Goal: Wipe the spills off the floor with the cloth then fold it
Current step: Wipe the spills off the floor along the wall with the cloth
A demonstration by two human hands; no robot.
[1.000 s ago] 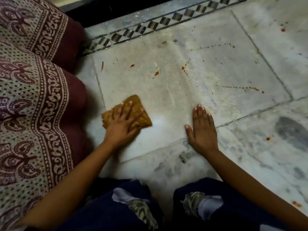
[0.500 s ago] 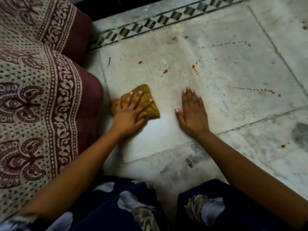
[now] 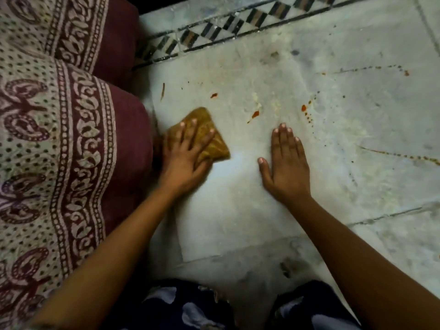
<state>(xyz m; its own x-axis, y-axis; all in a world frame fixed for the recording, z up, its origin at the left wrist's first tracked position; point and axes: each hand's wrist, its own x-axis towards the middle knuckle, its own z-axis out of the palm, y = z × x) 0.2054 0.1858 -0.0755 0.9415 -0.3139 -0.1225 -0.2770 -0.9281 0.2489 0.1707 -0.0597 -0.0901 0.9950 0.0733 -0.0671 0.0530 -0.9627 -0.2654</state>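
A folded mustard-yellow cloth lies on the pale marble floor, close to the cushion edge. My left hand presses flat on top of it with fingers spread, covering its near-left part. My right hand rests palm down on the bare floor to the right of the cloth, fingers together, holding nothing. Red-orange spill drops lie beyond both hands: one blot just past the cloth, another farther back, and a spatter ahead of my right hand. A thin dotted trail runs off to the right.
Two maroon cushions with a cream printed cover bulge along the left and touch the floor by the cloth. A black-and-white checkered tile border runs across the back. My knees in dark patterned fabric sit at the bottom edge.
My left hand and the cloth stay beside the cushion, shifting only slightly. My right hand slid forward and left, closer to the cloth. The view moved nearer to the floor.
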